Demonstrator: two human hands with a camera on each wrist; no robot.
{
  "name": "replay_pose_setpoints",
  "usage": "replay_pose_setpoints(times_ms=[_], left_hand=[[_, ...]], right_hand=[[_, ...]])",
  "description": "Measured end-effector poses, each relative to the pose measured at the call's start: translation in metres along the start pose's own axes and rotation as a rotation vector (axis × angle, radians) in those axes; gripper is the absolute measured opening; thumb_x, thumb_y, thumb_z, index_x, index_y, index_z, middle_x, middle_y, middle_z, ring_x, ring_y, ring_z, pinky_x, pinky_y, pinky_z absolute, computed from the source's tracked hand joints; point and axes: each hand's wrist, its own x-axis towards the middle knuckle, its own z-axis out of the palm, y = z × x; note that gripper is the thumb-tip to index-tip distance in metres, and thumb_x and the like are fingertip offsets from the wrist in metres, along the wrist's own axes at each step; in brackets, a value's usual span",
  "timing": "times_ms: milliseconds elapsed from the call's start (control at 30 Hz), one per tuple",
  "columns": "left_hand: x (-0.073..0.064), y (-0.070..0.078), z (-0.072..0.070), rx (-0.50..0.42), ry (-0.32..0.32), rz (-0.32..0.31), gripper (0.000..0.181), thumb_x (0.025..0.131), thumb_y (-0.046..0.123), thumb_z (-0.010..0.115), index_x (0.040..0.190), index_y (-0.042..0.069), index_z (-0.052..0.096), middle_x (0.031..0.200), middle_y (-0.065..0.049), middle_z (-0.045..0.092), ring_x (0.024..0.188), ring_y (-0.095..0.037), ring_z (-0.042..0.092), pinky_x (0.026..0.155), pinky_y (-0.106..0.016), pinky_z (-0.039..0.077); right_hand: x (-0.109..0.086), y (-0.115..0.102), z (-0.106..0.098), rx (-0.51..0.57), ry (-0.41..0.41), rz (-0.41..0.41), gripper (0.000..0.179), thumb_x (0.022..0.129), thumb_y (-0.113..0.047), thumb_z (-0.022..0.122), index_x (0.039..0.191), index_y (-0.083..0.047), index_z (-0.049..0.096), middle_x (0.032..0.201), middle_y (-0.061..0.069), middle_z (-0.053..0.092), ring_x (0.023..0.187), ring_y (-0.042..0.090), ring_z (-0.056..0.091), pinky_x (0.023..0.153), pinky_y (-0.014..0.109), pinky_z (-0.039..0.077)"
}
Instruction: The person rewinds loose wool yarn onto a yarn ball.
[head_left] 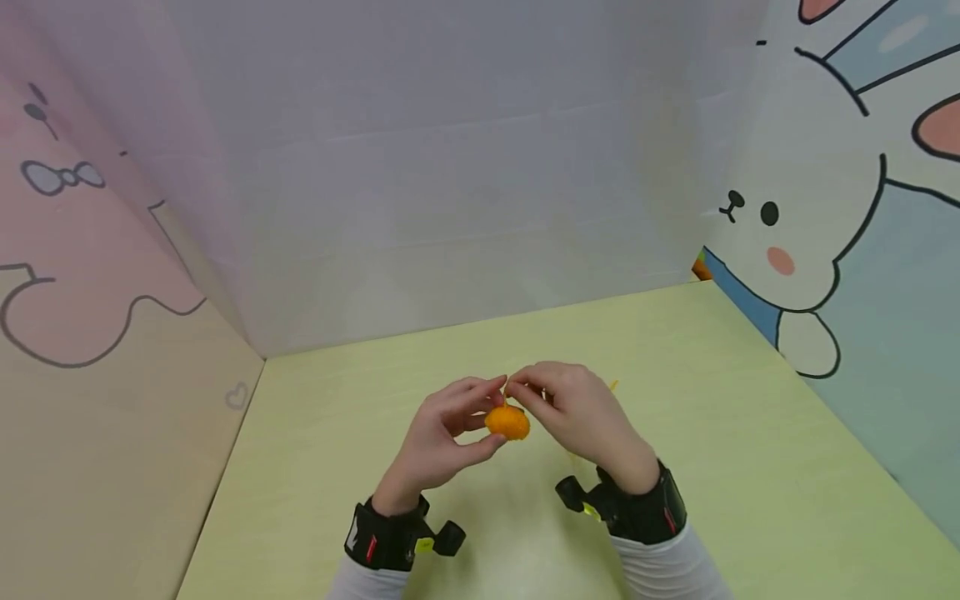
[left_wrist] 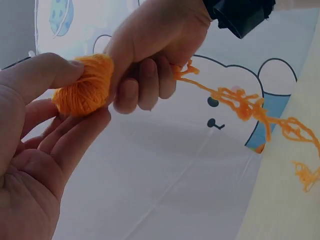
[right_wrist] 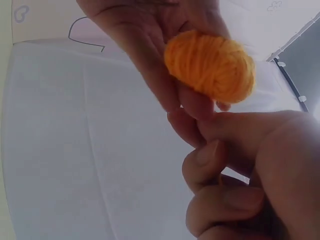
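Note:
A small ball of orange yarn (head_left: 507,422) is held between the thumb and fingers of my left hand (head_left: 442,437), above the table. My right hand (head_left: 573,408) is beside it, pinching the strand of yarn that rises from the ball. In the left wrist view the wound ball (left_wrist: 85,87) sits between thumb and fingers, and a knotted tail of orange yarn (left_wrist: 242,104) trails from the right hand (left_wrist: 155,45). The right wrist view shows the ball (right_wrist: 210,66) above the curled fingers of the right hand (right_wrist: 225,165).
The pale yellow-green table (head_left: 337,417) lies below both hands. A white sheet (head_left: 465,183) stands behind it, with printed cartoon panels on the left and on the right (head_left: 810,242). A loose yarn end (left_wrist: 305,175) hangs in the left wrist view.

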Motion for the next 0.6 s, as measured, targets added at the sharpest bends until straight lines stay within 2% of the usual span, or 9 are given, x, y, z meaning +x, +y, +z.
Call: replay_pose_setpoints(times_ms=[33, 100, 267, 333, 500, 600], left_hand=[[0.001, 0.002, 0.000, -0.016, 0.011, -0.008, 0.064, 0.077, -0.021, 0.070, 0.137, -0.010, 0.050, 0.113, -0.024, 0.056, 0.097, -0.028, 0.062, 0.079, -0.042, 0.059], [0.002, 0.003, 0.000, -0.021, 0.043, -0.063, 0.058, 0.082, -0.019, 0.066, 0.137, -0.007, 0.052, 0.119, -0.023, 0.055, 0.100, -0.028, 0.061, 0.082, -0.040, 0.059], [0.003, -0.001, 0.007, -0.055, 0.123, -0.313, 0.039, 0.097, 0.002, 0.059, 0.135, 0.010, 0.058, 0.127, -0.008, 0.053, 0.109, -0.023, 0.061, 0.091, -0.032, 0.055], [0.003, -0.003, 0.010, -0.046, 0.143, -0.382, 0.034, 0.099, 0.009, 0.058, 0.133, 0.012, 0.057, 0.128, -0.007, 0.055, 0.108, -0.021, 0.063, 0.092, -0.032, 0.055], [0.002, -0.003, 0.012, -0.033, 0.152, -0.473, 0.033, 0.099, 0.018, 0.061, 0.131, 0.012, 0.058, 0.120, -0.008, 0.062, 0.097, -0.020, 0.068, 0.088, -0.033, 0.056], [0.003, -0.001, 0.010, -0.090, 0.207, -0.491, 0.035, 0.096, 0.021, 0.065, 0.128, 0.009, 0.059, 0.115, -0.012, 0.065, 0.093, -0.024, 0.069, 0.086, -0.033, 0.057]], right_hand=[[0.001, 0.000, 0.000, 0.000, -0.004, 0.009, 0.013, 0.097, -0.025, 0.065, 0.101, -0.017, 0.074, 0.087, -0.010, 0.068, 0.064, 0.005, 0.050, 0.057, 0.026, 0.051], [0.001, 0.000, 0.001, -0.008, -0.006, 0.036, 0.013, 0.097, -0.024, 0.065, 0.103, -0.016, 0.074, 0.089, -0.009, 0.069, 0.066, 0.005, 0.052, 0.059, 0.027, 0.053], [0.002, 0.001, 0.006, -0.093, -0.031, 0.152, 0.015, 0.096, -0.020, 0.066, 0.106, -0.012, 0.074, 0.091, -0.002, 0.071, 0.065, 0.009, 0.053, 0.059, 0.028, 0.053], [0.002, 0.002, 0.009, -0.119, -0.051, 0.195, 0.015, 0.095, -0.020, 0.068, 0.105, -0.011, 0.074, 0.092, 0.000, 0.071, 0.063, 0.011, 0.052, 0.058, 0.027, 0.052], [0.002, 0.002, 0.013, -0.129, -0.062, 0.228, 0.013, 0.094, -0.020, 0.069, 0.102, -0.012, 0.074, 0.086, -0.001, 0.069, 0.058, 0.011, 0.049, 0.052, 0.025, 0.049], [0.003, 0.000, 0.014, -0.109, -0.086, 0.236, 0.011, 0.096, -0.021, 0.066, 0.099, -0.014, 0.073, 0.074, -0.004, 0.063, 0.052, 0.011, 0.044, 0.046, 0.024, 0.040]])
